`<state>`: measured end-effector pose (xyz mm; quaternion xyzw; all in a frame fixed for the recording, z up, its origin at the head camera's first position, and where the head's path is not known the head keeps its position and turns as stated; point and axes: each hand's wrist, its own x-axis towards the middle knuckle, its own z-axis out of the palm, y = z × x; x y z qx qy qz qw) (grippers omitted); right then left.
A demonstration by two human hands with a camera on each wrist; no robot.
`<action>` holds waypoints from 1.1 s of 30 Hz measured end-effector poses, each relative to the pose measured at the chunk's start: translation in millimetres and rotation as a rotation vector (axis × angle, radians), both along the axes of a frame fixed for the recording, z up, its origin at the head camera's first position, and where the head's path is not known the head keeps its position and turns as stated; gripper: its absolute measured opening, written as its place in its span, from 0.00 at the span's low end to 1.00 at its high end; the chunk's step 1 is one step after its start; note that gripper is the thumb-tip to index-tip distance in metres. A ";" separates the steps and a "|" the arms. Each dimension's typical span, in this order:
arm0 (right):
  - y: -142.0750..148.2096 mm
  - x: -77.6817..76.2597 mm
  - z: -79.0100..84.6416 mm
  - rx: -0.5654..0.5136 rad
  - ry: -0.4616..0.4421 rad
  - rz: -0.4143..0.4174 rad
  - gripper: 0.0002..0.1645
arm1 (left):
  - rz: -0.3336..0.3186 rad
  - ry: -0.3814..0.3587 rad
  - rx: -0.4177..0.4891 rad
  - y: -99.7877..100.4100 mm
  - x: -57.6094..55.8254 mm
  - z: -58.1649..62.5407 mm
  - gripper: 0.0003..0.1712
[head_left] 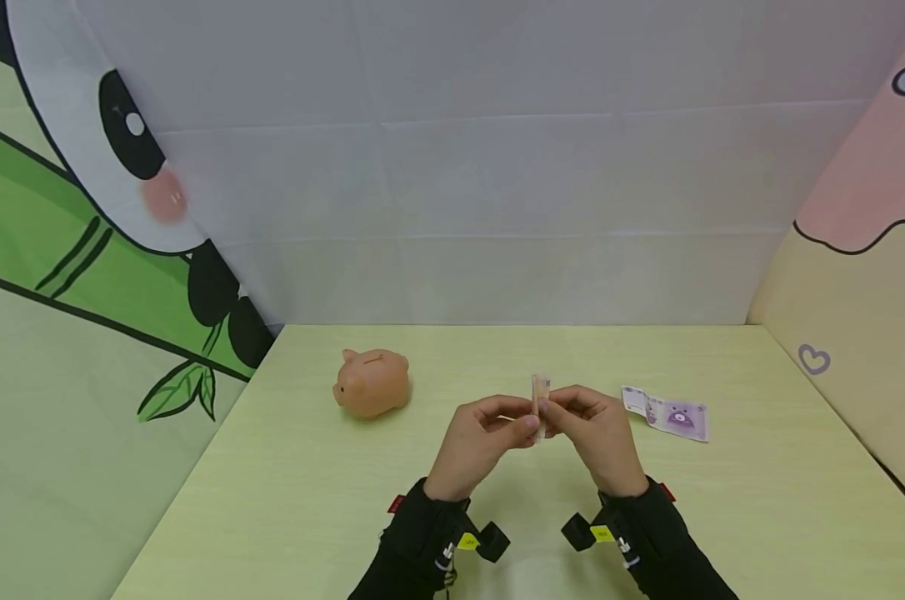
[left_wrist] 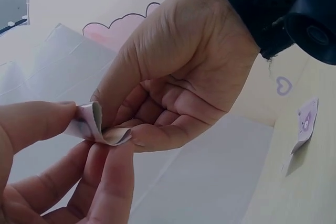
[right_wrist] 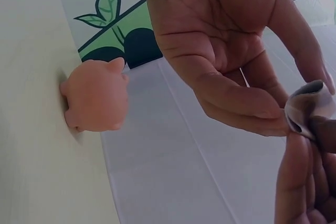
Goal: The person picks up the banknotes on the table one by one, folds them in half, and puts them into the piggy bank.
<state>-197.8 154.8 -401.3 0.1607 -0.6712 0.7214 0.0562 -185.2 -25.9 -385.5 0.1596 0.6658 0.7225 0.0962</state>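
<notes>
Both hands pinch a small folded banknote (head_left: 541, 407) between thumbs and fingers, held upright above the table. My left hand (head_left: 486, 436) has its side nearest the piggy bank, and my right hand (head_left: 597, 433) has the other. In the left wrist view the folded note (left_wrist: 90, 121) shows a loop with an open edge; the right wrist view shows the same curled note (right_wrist: 311, 103). A pink piggy bank (head_left: 372, 385) with a slot on top stands left of the hands. To the right lies a creased purple banknote (head_left: 677, 418), with one part paler.
The light wooden table (head_left: 287, 517) meets a white cloth wall (head_left: 497, 208) at the back. A panda and bamboo print covers the left wall (head_left: 70, 417), and a pink and cream wall (head_left: 857, 317) rises on the right. Black wrist cameras (head_left: 492, 542) jut inward from both sleeves.
</notes>
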 end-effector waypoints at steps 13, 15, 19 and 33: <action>-2.0 2.0 1.0 0.055 -0.022 -0.021 0.13 | 0.048 0.005 -0.028 3.0 -2.1 -4.0 0.17; -2.0 2.0 1.1 0.070 -0.023 -0.021 0.13 | 0.054 0.005 -0.031 3.1 -2.0 -3.8 0.16; -1.7 1.9 1.0 0.101 -0.021 -0.024 0.13 | 0.066 0.007 -0.036 3.6 -2.1 -3.7 0.15; 1.7 2.8 3.5 0.156 0.006 0.015 0.17 | 0.105 0.005 -0.055 3.5 -2.1 -2.8 0.14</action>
